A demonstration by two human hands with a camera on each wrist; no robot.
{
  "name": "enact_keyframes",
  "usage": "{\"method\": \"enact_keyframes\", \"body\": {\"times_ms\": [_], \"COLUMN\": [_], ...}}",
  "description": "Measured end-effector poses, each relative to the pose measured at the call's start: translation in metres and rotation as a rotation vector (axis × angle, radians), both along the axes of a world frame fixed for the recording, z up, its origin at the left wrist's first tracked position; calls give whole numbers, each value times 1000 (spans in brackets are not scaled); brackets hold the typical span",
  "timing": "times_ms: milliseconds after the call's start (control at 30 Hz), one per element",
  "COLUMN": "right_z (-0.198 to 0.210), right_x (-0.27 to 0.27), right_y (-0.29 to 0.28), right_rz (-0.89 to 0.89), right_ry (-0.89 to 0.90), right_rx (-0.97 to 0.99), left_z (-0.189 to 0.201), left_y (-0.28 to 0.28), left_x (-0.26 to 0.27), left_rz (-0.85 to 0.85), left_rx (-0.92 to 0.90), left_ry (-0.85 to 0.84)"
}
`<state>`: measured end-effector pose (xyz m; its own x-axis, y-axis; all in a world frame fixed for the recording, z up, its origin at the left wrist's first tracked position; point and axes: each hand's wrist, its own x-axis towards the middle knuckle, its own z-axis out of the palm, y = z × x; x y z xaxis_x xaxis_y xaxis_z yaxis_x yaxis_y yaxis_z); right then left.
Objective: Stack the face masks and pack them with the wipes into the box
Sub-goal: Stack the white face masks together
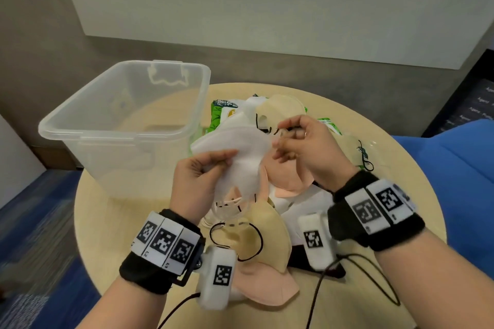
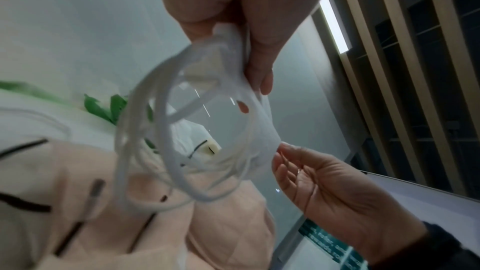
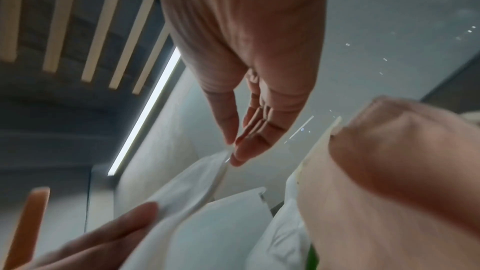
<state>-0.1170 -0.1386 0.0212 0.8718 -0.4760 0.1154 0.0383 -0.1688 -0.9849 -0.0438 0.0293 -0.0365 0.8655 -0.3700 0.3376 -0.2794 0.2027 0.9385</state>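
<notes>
I hold a white face mask [image 1: 240,149] above the pile on the table. My left hand [image 1: 224,159] grips its lower left part between thumb and fingers. My right hand [image 1: 279,145] pinches its right end. In the left wrist view my left hand [image 2: 233,48] clamps the mask's folded edge, and white ear loops [image 2: 166,151] dangle below. The right wrist view shows my right hand [image 3: 232,149] pinching a white strap of the mask [image 3: 194,223]. Below lie pink masks [image 1: 288,176] and beige masks [image 1: 254,238]. Green wipes packs [image 1: 222,112] sit behind. The clear box [image 1: 80,131] stands at the left, nothing in it.
The round wooden table [image 1: 120,222] carries everything. Another beige mask [image 1: 283,107] tops the far side of the pile, and a second wipes pack [image 1: 328,125] lies beyond my right hand. A blue seat [image 1: 454,168] is at the right. Cables trail from my wrists.
</notes>
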Motion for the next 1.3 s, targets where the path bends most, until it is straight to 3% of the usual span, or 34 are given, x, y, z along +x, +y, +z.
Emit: {"method": "enact_keyframes", "body": {"times_ms": [67,133,267,367,467,667,867,1100,1300], "right_z": [10,20,27,19,6,4,0,2,39], "right_x": [21,47,99,133,156,171,171,158,124], "right_y": [-11,-17,-14,-10,-14,-17,-12,-20,-21], "right_rz": [-56,-67,80,145,186,286,263,170,9], "right_ry": [56,169,455,690,851,859,779,476,124], "right_rx": [-165,-451,-1027,-1324,-1490,-1433,-1574,-1356,-1064], "left_z": [-5,-9,-13,-17,-21,-27,-26,-21,-13], "left_y": [8,14,20,24,29,32,31,29,25], "left_x": [8,15,23,27,31,36,37,32,30], "left_rz": [49,85,106,103,84,54,39,54,89], "left_rx": [15,36,62,76,88,79,60,71,85], "left_ry": [8,9,-10,-27,-42,-27,-23,-40,-50]}}
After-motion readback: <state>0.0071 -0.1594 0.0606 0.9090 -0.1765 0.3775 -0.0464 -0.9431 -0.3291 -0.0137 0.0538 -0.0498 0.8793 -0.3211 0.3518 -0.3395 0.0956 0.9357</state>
